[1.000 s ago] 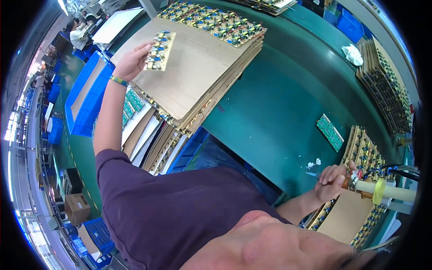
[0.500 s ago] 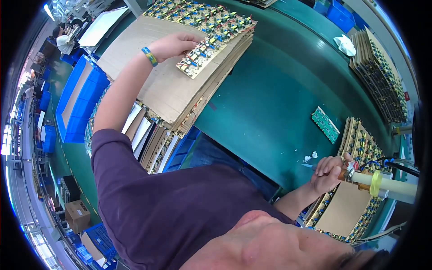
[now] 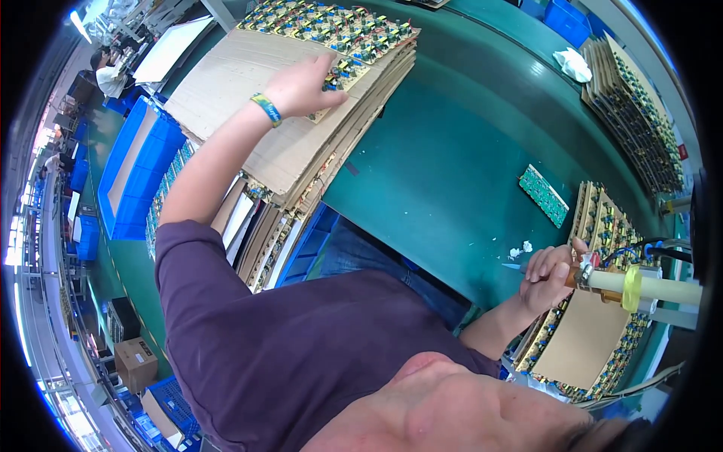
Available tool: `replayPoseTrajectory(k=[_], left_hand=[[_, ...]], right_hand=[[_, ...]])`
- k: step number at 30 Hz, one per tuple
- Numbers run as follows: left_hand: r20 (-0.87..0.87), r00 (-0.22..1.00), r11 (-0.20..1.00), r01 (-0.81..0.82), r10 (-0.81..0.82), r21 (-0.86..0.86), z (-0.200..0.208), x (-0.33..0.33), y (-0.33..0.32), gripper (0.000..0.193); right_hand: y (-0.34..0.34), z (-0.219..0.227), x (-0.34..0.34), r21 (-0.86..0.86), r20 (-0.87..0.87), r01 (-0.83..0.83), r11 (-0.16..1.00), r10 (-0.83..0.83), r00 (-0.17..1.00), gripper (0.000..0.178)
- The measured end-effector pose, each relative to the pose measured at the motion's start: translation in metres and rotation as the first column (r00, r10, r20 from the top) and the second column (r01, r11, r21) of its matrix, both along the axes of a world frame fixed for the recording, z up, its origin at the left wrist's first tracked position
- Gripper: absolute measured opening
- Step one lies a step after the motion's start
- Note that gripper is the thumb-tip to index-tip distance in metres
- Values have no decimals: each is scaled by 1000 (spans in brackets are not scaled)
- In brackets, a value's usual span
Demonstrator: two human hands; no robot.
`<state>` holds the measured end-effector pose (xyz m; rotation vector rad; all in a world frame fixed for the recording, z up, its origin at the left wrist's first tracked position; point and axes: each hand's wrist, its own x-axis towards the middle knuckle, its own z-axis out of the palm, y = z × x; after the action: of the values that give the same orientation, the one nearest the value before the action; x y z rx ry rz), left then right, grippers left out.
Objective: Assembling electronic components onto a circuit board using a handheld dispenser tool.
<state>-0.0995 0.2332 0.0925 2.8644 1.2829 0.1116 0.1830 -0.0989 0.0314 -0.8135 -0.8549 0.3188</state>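
Left hand (image 3: pixel 301 87): stretched over a stack of cardboard sheets (image 3: pixel 218 83), fingers spread and closed on nothing. Beneath it, partly hidden, a circuit board strip (image 3: pixel 345 74) lies component side up on the top sheet, just beside packed rows of similar boards (image 3: pixel 324 26); whether the fingertips touch it is hard to tell. The sheets probably serve as flat dividers between layers of raised components. Right hand (image 3: pixel 546 275): curled around a slim blue-tipped tool (image 3: pixel 512 266), close behind the point, presumably for control.

Around these, again from the left: a co-worker (image 3: pixel 111 77) in the distance, a blue bin (image 3: pixel 151 175) beside the stack, then the green counter (image 3: pixel 429 166) with white scraps (image 3: pixel 520 249) and a separate green board (image 3: pixel 544 196). A crumpled white cloth (image 3: pixel 572 65) lies farther back. At right, a pale tube wrapped in yellow tape (image 3: pixel 633 290) crosses in front of another board stack (image 3: pixel 580 343), partly blocking it.
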Motion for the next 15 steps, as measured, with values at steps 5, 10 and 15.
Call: replayPoseTrajectory(k=[5,10,15], left_hand=[[38,996,997,-75,75,-6,0,8,-5,78],[100,991,996,-91,91,1,-6,9,5,80],[121,988,995,-89,92,-33,-4,11,5,80]], right_hand=[[1,1,0,15,17,-6,1000,6,1000,44],[-2,0,2,10,5,-23,1000,23,1000,45],[-2,0,2,7,3,-9,1000,9,1000,46]])
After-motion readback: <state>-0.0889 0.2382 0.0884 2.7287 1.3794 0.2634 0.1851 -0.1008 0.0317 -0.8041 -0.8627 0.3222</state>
